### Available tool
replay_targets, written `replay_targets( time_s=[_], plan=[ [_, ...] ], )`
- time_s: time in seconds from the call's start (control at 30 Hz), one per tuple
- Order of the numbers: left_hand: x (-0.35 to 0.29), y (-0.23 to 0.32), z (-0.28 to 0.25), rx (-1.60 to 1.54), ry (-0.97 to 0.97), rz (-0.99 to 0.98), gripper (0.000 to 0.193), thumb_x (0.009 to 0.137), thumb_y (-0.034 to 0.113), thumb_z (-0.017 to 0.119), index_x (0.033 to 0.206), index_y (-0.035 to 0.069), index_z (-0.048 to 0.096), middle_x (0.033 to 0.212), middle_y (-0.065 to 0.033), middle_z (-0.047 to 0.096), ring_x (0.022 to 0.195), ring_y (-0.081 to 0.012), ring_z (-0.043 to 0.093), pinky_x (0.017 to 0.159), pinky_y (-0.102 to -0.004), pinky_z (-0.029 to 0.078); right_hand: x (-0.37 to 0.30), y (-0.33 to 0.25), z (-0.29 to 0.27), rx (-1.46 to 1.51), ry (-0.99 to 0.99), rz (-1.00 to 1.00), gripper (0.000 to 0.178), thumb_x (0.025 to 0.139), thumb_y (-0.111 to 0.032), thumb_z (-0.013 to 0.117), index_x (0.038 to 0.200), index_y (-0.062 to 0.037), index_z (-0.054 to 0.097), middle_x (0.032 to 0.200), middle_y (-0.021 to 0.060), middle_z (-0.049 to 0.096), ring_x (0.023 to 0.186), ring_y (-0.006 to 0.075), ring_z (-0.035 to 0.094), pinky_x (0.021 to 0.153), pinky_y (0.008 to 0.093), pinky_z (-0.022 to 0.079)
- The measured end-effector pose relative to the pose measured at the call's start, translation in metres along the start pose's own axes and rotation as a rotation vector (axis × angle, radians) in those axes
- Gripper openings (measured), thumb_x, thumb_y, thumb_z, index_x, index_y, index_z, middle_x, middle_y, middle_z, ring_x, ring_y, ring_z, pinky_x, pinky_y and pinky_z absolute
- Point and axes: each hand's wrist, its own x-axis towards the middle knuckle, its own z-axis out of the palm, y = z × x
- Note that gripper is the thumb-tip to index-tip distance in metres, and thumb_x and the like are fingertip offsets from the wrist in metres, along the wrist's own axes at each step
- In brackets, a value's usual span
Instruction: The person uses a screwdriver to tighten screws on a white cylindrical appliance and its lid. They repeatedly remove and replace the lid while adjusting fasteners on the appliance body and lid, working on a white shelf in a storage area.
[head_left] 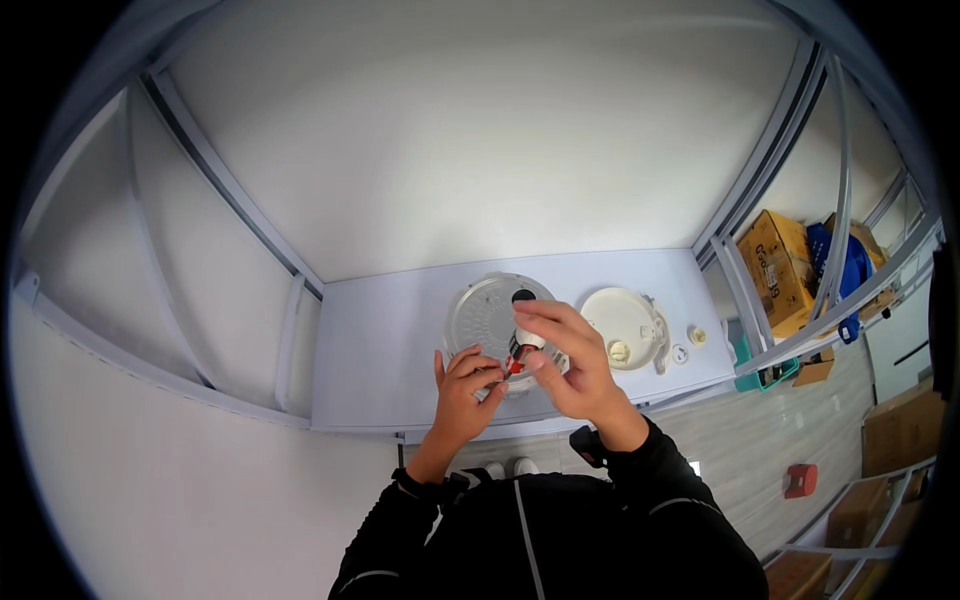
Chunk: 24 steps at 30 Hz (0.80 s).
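My right hand (582, 372) grips a small white, black and red hand tool that looks like an electric screwdriver (529, 340), held with its red end pointing down and toward me. Close to that red end are the bent fingers of my left hand (462, 403), drawn together; whatever they pinch is too small and covered to name. Beneath both hands lies a large round, clear, ribbed disc (477, 318), its near rim partly hidden by my fingers. To its right rests a white round shallow housing (611, 310) with a small cream piece (619, 352) inside.
The white table (375, 350) stands against a wall, between metal frame posts (240, 190). Small round white parts (680, 354) lie at its right. Beyond are cardboard boxes (778, 270), a blue bag (853, 275), a teal crate (750, 372) and a red stool (800, 481) on the floor.
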Motion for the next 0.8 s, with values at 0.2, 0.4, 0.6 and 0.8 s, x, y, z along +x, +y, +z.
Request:
replay_targets(
  time_s=[0.2, 0.4, 0.6, 0.8],
  plan=[
    [0.0004, 0.003, -0.0006, -0.015, -0.001, -0.009, 0.014, 0.086, 0.016, 0.084, 0.1, 0.017, 0.081, 0.119, 0.0053, 0.071, 0.14, -0.0275, 0.055, 0.125, -0.0685, 0.007, -0.0093, 0.0064, -0.0011, -0.106, -0.077, 0.002, 0.034, 0.098, -0.008, 0.07, 0.13, 0.0015, 0.07, 0.132, 0.0213, 0.068, 0.107, 0.031, 0.07, 0.094, 0.0394, 0.056],
    [-0.0007, 0.0009, 0.0, -0.02, -0.004, -0.011, 0.015, 0.085, 0.017, 0.084, 0.1, 0.017, 0.081, 0.119, 0.0054, 0.071, 0.141, -0.0271, 0.055, 0.125, -0.0687, 0.007, -0.0025, 0.0009, 0.0049, 0.012, -0.021, 0.028, 0.034, 0.095, -0.007, 0.076, 0.128, 0.0011, 0.071, 0.113, 0.0149, 0.068, 0.1, 0.0274, 0.07, 0.092, 0.0361, 0.056],
    [0.0003, 0.0045, -0.0011, -0.016, -0.01, -0.022, 0.014, 0.086, 0.017, 0.083, 0.099, 0.017, 0.081, 0.119, 0.0051, 0.07, 0.141, -0.027, 0.054, 0.125, -0.0688, 0.007, -0.0108, 0.0081, 0.0021, -0.082, -0.037, 0.045, 0.036, 0.092, -0.005, 0.073, 0.127, 0.0002, 0.072, 0.119, 0.0187, 0.07, 0.103, 0.0329, 0.07, 0.089, 0.0383, 0.056],
    [-0.0004, 0.0011, -0.0002, -0.017, -0.016, -0.015, 0.014, 0.086, 0.018, 0.084, 0.1, 0.017, 0.081, 0.119, 0.0052, 0.07, 0.141, -0.027, 0.054, 0.125, -0.0691, 0.007, -0.0044, 0.0045, -0.0032, 0.006, -0.05, 0.052, 0.035, 0.095, -0.005, 0.071, 0.13, 0.001, 0.071, 0.126, 0.0225, 0.068, 0.103, 0.0323, 0.071, 0.091, 0.0386, 0.056]
  ],
)
